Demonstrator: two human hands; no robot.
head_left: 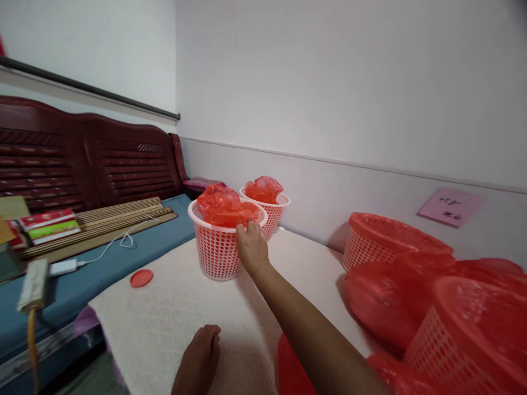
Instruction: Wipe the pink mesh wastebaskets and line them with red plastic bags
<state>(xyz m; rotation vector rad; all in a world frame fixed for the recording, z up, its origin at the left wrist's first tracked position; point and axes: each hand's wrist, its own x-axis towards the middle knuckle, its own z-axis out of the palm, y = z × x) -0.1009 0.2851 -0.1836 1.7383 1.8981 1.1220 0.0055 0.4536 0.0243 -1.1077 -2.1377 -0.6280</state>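
A white plastic basket with a lattice wall stands upright on the cream cloth of the table. A crumpled red plastic bag bulges out of its top; what lies inside the bag is hidden. My right hand reaches forward and is closed on the basket's near right rim, fingertips over the edge beside the bag. Close to me, my left hand rests low over the cloth, its fingers curled together, with no object visible in it. Behind stands a second white basket with another red bag.
Along the right are red baskets and a filled red bag. A pink note is stuck on the wall. A small red lid lies at the table's left edge. The wooden bench holds a power strip and boxes.
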